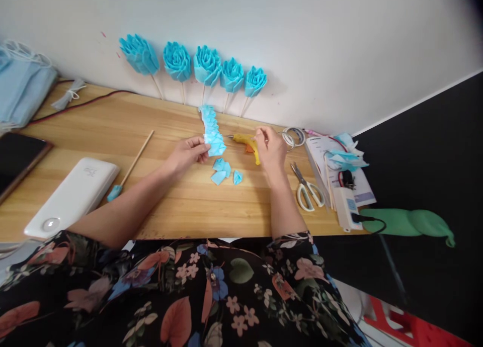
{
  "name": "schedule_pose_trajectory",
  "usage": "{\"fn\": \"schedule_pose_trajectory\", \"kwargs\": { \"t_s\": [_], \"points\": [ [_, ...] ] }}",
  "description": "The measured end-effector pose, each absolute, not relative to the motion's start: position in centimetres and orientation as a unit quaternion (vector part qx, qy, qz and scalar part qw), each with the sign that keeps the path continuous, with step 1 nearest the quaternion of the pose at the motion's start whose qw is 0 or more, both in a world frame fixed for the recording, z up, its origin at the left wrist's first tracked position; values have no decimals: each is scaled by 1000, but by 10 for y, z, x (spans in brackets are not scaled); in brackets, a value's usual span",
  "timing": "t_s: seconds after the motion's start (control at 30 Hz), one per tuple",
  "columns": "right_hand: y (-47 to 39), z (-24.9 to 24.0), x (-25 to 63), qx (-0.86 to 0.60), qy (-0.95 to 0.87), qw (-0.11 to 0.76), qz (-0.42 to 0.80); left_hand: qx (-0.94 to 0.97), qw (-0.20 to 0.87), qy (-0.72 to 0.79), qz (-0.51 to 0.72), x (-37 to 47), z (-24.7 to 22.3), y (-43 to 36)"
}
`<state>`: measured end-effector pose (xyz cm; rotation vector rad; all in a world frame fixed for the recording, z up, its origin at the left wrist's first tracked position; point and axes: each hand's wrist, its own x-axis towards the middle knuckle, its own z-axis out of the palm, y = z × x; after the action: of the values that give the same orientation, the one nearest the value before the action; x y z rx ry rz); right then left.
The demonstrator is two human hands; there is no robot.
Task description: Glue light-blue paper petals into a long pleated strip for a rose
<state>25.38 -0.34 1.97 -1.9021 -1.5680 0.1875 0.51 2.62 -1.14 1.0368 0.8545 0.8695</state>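
My left hand [188, 153] pinches the lower left edge of a blue pleated strip [212, 131], which runs up toward the wall. Just below the strip lie a few loose blue folded pieces [221, 171] and a single small one [237, 177]. My right hand [270, 145] is raised with its fingers curled together, beside the yellow glue gun [249, 143]; whether anything sits between the fingertips is too small to make out. The glue gun lies on the table, its nozzle pointing left toward the strip.
Several blue paper flowers [207, 68] on sticks lean on the wall. Leftward are a white power bank [73, 196], a phone [20, 158], a blue-tipped stick [132, 163] and masks [24, 85]. Rightward are scissors [306, 188], tape rolls [294, 137], a booklet [362, 183] and a power strip [347, 208].
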Motion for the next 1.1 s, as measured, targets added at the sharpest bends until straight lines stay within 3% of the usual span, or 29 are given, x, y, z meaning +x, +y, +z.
{"fn": "schedule_pose_trajectory", "kwargs": {
  "t_s": [0.1,0.2,0.53,0.63,0.87,1.1],
  "points": [
    [-4,26,275,-783,-593,188,3,450,705,378,398,5,-12,27],
    [-9,25,280,-804,-584,105,32,441,710,374,403,5,-14,27],
    [-8,10,279,-787,-593,97,141,430,717,371,404,6,-11,27],
    [-8,10,283,-783,-581,149,166,423,722,367,406,6,-10,27],
    [-5,10,289,-678,-463,464,333,416,729,359,408,6,-9,27],
    [-16,25,283,-552,-433,571,427,399,731,368,415,7,-11,28]
  ]
}}
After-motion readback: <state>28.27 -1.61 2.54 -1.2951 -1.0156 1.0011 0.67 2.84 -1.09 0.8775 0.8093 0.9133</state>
